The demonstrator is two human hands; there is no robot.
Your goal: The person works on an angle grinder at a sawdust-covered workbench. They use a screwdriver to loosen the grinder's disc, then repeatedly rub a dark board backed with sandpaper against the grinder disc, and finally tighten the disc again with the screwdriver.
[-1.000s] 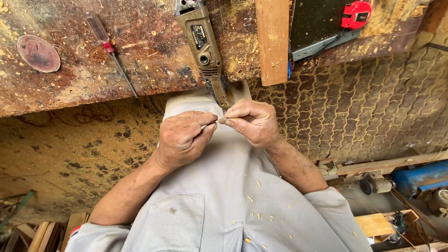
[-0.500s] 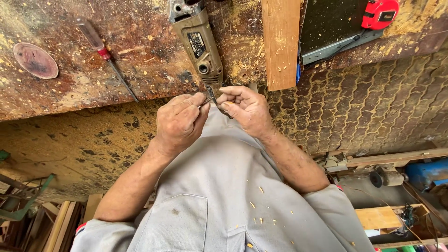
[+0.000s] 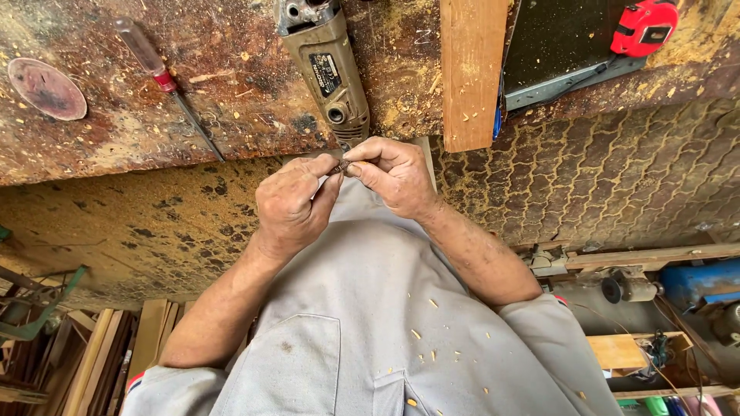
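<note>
Left hand [image 3: 291,206]: closed, thumb and fingertips pinched on one end of a small dark threaded piece [image 3: 341,166].
Right hand [image 3: 391,176]: closed too, pinching the other end of the same piece — both hands meet at the near edge of the workbench [image 3: 231,108].
Small dark threaded piece: held in the air between the two hands, just in front of the bench's near edge, right under the tail of the power tool [image 3: 322,65]; too small to tell what kind of part it is.
Power tool: olive-grey body lying on the bench, its rear end at the near edge.
Screwdriver [image 3: 166,85]: clear handle with red collar, lying left of the tool, tip toward the near edge.
Round disc [image 3: 47,88]: flat, near the bench's left end.
Wooden board [image 3: 472,69]: lying right of the tool, end at the near edge.
Tape measure [image 3: 644,27]: red, on a dark panel [image 3: 555,46] at the far right corner.
Containers: none that can be made out — only sawdust and chips strewn over bench, floor and shirt [image 3: 370,323].
</note>
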